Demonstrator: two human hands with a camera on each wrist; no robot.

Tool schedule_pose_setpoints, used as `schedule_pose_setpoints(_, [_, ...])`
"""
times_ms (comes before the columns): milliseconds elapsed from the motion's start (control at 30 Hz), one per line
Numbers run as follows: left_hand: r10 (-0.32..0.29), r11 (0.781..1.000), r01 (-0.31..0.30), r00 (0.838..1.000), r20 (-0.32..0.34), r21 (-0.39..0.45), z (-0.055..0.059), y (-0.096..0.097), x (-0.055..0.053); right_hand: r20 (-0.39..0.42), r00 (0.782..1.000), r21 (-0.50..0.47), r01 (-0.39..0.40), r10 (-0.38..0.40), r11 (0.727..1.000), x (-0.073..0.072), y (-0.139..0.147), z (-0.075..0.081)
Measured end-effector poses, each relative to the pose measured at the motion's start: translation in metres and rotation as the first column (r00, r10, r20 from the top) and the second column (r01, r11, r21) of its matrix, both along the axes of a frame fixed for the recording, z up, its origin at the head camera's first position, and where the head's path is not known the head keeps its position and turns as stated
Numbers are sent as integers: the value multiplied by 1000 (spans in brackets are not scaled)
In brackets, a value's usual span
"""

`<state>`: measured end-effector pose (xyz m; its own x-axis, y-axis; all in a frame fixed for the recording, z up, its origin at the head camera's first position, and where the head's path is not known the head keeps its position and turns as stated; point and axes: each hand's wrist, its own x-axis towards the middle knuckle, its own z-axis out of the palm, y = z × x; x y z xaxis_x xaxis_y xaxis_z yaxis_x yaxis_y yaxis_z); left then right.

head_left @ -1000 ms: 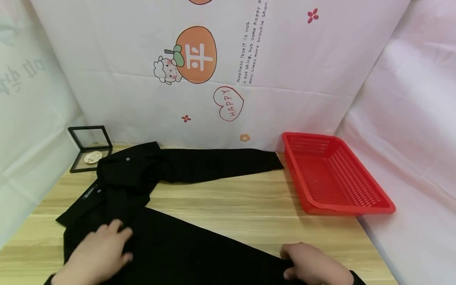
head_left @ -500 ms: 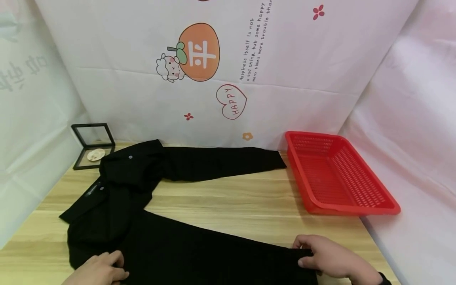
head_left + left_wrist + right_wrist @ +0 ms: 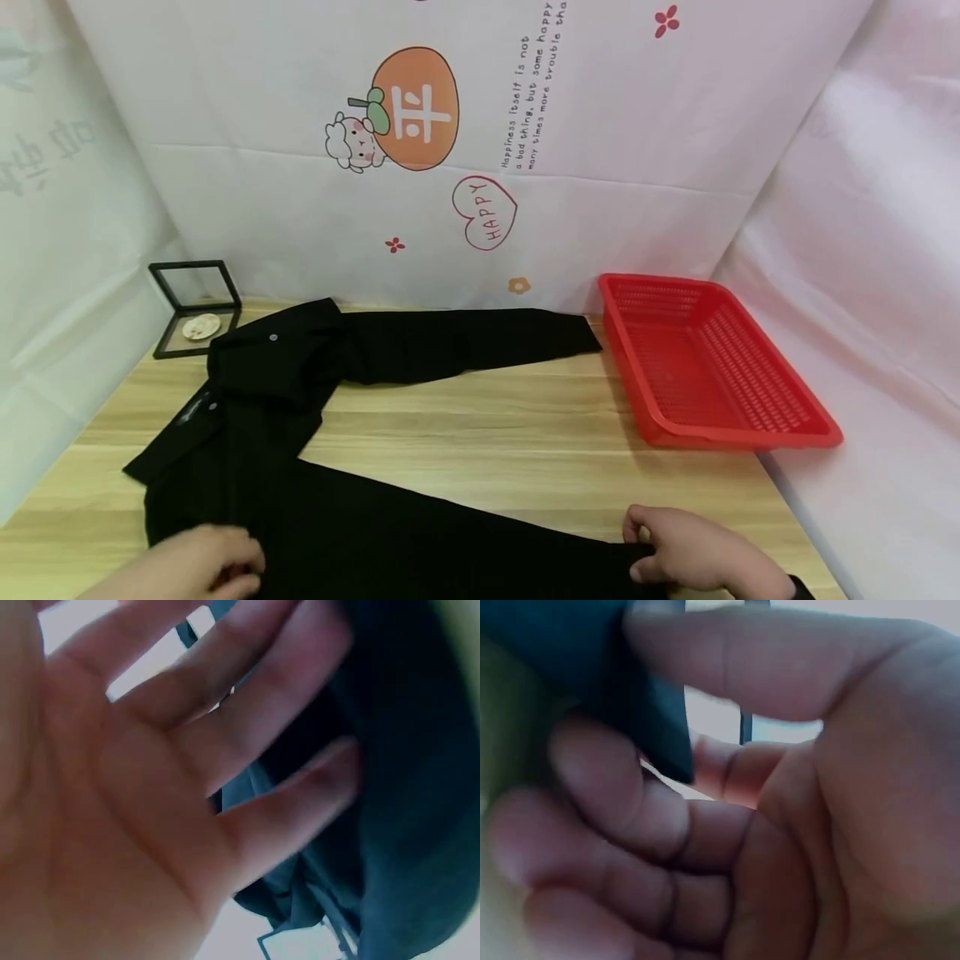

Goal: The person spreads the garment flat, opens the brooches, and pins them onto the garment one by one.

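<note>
A black collared shirt (image 3: 420,533) lies spread over the table, its collar and small buttons at the left. One sleeve (image 3: 465,342) stretches rightward along the back. Over the shirt's near left part is my left hand (image 3: 187,562), blurred. Its fingers (image 3: 225,742) look loosely extended in the left wrist view, with dark cloth beyond the tips and none pinched. At the near right, my right hand (image 3: 693,550) pinches the shirt's edge between thumb and fingers. The right wrist view shows a dark cloth corner (image 3: 660,727) there. The shirt's nearest part falls outside the head view.
At the right stands a red plastic basket (image 3: 633,375) with perforated walls. A black hinged frame (image 3: 159,337) with a round pale disc (image 3: 201,327) sits in the back left corner. Printed white cloth (image 3: 300,225) walls the table (image 3: 465,425) at the back and sides.
My left hand has come down and nearer over the shirt's left part. My right hand has moved slightly rightward with the shirt's edge, drawing it out.
</note>
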<state>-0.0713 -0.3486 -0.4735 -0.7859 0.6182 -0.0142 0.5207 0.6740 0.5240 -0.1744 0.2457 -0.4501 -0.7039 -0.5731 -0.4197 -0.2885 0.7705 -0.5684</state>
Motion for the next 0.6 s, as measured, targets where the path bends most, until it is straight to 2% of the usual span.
schedule_pose_setpoints(33, [73, 997, -74, 994, -82, -6, 7, 0, -4, 23, 1000, -9, 11, -10, 1000, 0, 0, 0])
schedule_pose_setpoints(67, [162, 986, -166, 973, -164, -15, 14, 0, -10, 48, 999, -19, 20, -19, 1000, -1, 0, 0])
schedule_pose_setpoints(100, [249, 965, -262, 935, -251, -19, 19, -1, -17, 78, 996, -32, 33, -30, 999, -1, 0, -1])
schedule_pose_setpoints(167, [402, 902, -432, 834, -379, 8, 29, -6, -35, 134, 990, -61, 57, -48, 996, -2, 0, -1])
schedule_pose_setpoints(200, [469, 864, -502, 793, -389, 18, 34, -11, -46, 162, 985, -72, 72, -59, 995, -3, -1, -1])
schedule_pose_setpoints(233, [514, 836, -547, 756, -405, 40, 37, -17, -58, 188, 980, -84, 84, -67, 993, -4, -1, -1])
schedule_pose_setpoints(267, [543, 815, -579, 740, -396, 36, 39, -25, -71, 209, 975, -95, 94, -72, 991, -5, -1, -2])
schedule_pose_setpoints(300, [565, 799, -600, 737, -371, 26, 41, -33, -85, 227, 971, -105, 103, -77, 989, -5, -1, -2])
schedule_pose_setpoints(367, [595, 778, -627, 755, -275, -39, 45, -48, -112, 259, 962, -122, 124, -89, 985, -7, -1, -2])
schedule_pose_setpoints(467, [591, 786, -605, 796, -131, -129, 44, -66, -149, 272, 957, -133, 140, -100, 981, -8, 0, -4])
schedule_pose_setpoints(533, [577, 794, -585, 811, -103, -163, 43, -73, -167, 266, 958, -135, 148, -108, 980, -8, 0, -5])
schedule_pose_setpoints(600, [576, 796, -585, 811, -105, -156, 44, -79, -178, 236, 966, -132, 138, -104, 982, -7, -1, -6])
